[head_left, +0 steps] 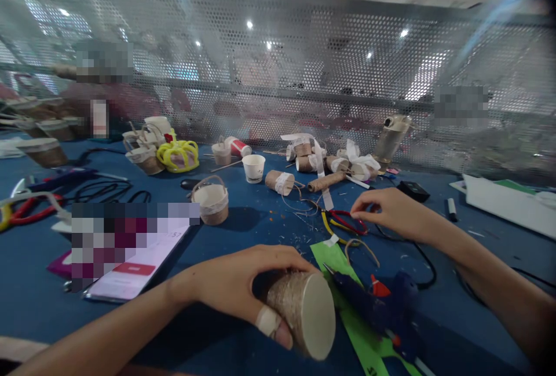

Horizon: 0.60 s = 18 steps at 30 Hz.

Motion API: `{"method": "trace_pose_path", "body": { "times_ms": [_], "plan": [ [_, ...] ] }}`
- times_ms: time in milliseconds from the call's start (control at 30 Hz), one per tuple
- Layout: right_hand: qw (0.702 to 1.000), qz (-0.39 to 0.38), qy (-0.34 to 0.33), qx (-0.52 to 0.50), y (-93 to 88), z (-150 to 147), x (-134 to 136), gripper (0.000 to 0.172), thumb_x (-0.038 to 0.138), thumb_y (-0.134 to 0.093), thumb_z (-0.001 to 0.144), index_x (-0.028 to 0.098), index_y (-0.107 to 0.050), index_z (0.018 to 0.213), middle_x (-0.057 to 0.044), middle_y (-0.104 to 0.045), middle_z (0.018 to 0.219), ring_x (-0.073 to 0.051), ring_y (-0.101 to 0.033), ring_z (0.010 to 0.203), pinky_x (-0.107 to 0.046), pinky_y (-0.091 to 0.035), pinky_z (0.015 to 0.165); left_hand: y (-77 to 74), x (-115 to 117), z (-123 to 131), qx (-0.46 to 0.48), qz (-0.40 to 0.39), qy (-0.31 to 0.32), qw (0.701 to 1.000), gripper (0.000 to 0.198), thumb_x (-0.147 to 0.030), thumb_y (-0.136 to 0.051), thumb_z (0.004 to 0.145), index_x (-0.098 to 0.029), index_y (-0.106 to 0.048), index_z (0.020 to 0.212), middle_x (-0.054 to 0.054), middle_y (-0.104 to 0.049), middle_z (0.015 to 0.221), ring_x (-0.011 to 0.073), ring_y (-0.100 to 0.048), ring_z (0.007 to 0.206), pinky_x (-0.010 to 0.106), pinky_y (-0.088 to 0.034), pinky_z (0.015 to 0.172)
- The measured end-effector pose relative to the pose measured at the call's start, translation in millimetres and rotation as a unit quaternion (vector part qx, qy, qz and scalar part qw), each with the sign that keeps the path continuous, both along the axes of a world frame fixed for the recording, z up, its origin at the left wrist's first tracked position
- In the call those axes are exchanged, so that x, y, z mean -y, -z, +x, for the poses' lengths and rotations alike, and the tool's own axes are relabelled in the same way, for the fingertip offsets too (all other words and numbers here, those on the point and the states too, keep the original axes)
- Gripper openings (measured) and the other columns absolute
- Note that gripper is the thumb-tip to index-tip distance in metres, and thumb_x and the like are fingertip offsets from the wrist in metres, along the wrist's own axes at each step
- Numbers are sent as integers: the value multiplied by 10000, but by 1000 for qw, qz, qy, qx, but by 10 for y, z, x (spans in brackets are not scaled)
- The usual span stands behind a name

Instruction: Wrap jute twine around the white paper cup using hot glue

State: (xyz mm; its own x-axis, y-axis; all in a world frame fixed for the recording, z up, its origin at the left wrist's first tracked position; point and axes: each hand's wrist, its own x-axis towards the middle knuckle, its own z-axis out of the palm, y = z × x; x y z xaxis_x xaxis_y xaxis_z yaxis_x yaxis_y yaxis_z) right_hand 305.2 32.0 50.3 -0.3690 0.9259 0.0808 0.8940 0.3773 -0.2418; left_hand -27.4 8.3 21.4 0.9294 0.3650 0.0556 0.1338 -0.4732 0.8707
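Observation:
My left hand (256,283) is wrapped round a twine-covered cup (289,300) lying on its side, its pale round base (319,317) facing right. A bandage covers the thumb of that hand. Farther right, my right hand (384,208) has its fingertips pressed together at the red handle (356,221) of a pair of scissors or pliers; what the fingertips hold, if anything, is too small to name. A blue glue gun (377,306) lies on a green strip (354,329) right of the cup. A curved piece of twine (367,247) is just behind the gun.
A phone (139,266) and red-handled tools (37,211) lie at the left. Behind are a small basket (212,205), a white cup (253,168), a yellow basket (178,154) and several twine-wrapped cups (304,161). Black cables (428,260) run right. A mesh screen (278,69) stands behind.

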Motion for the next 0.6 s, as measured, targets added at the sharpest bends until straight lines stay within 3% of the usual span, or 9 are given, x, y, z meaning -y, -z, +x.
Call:
{"method": "trace_pose_path", "body": {
  "times_ms": [167,267,367,500,600],
  "plan": [
    [994,64,85,29,-126,254,-493,187,349,-670,921,185,-751,881,-68,-775,919,-239,-719,883,-359,-552,830,-1,-9,0,3,-3,7,1000,784,-467,-911,640,-279,-613,1340,52,-670,1304,271,-630,1191,331,-453,1051],
    [982,102,153,46,-165,499,-914,251,344,-622,986,175,-663,1168,-81,-689,1195,-218,-683,1017,-431,-574,885,-6,-6,1,-1,1,5,1000,777,-482,-902,648,-279,-609,1339,55,-667,1305,278,-626,1193,346,-448,1057],
    [970,132,203,34,-184,719,-1213,305,336,-626,985,195,-628,1256,-93,-645,1291,-237,-669,1072,-439,-578,899,-5,-7,-1,-7,1,-2,1000,762,-495,-890,662,-289,-606,1339,55,-661,1308,280,-620,1199,359,-442,1062],
    [963,148,225,11,-130,849,-1441,265,335,-594,1004,223,-642,1240,-93,-636,1320,-223,-662,1076,-427,-574,915,5,-15,8,2,5,-3,1000,775,-518,-886,655,-274,-609,1336,69,-673,1285,285,-635,1174,367,-455,1036],
    [961,127,244,4,-25,840,-1589,333,333,-631,982,184,-613,1279,-102,-637,1303,-241,-667,1080,-453,-578,902,8,-17,20,7,9,0,1000,771,-549,-873,656,-268,-617,1327,75,-688,1262,284,-651,1140,370,-467,1011]
  ]
}}
